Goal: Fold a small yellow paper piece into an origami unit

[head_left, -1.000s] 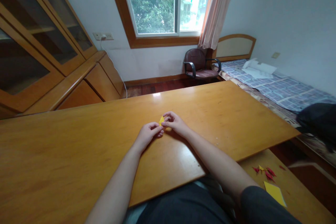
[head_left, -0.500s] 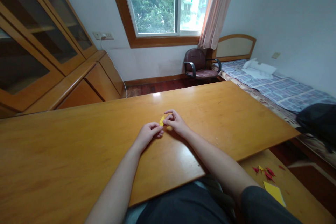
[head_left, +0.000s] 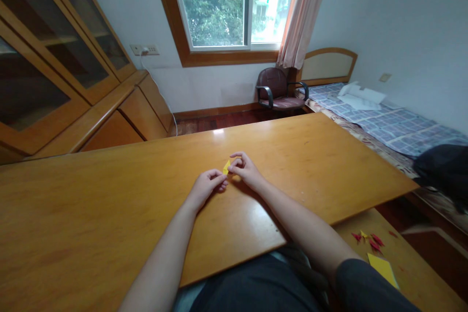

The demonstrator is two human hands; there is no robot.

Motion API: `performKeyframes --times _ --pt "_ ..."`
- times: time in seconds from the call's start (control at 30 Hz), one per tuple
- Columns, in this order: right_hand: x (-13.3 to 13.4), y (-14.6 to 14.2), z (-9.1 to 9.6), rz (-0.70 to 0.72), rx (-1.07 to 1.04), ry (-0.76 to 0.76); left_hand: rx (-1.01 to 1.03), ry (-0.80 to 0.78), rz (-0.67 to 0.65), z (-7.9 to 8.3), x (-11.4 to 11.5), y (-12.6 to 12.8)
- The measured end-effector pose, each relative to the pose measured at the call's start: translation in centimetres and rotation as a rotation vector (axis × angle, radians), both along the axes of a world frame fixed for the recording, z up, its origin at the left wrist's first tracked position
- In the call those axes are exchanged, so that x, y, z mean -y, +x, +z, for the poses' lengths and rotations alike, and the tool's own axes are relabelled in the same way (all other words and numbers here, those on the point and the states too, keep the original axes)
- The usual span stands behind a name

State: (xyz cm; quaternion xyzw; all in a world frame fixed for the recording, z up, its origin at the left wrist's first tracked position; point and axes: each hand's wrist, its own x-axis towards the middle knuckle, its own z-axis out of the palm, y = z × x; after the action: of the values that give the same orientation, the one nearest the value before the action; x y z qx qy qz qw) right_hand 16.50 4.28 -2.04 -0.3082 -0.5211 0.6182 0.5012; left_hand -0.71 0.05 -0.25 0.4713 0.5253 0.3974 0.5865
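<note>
A small piece of folded yellow paper (head_left: 226, 167), pointed at the top, is held up just above the wooden table (head_left: 109, 204). My left hand (head_left: 206, 186) pinches its lower left edge between thumb and fingers. From the other side, my right hand (head_left: 244, 169) grips the right edge with thumb and forefinger, its other fingers curled. Fingertips cover part of the paper, so its exact fold is hard to make out.
On a lower surface at the right lie several small red folded paper pieces (head_left: 375, 243), a yellow one (head_left: 363, 234) and a stack of yellow paper (head_left: 382, 269). A maroon armchair (head_left: 276, 88) stands beyond the table, beside a bed (head_left: 398, 122) with a black bag (head_left: 444, 170).
Almost nothing differs. The yellow paper and the fingertips of my right hand have shifted very slightly; both hands keep their hold.
</note>
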Motion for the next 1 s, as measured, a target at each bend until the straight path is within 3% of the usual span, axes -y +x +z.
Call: performKeyframes --times 1.0 --pt "-0.06 -0.02 -0.16 0.025 -0.014 0.015 0.044 0.029 0.015 0.04 -0.08 0.15"
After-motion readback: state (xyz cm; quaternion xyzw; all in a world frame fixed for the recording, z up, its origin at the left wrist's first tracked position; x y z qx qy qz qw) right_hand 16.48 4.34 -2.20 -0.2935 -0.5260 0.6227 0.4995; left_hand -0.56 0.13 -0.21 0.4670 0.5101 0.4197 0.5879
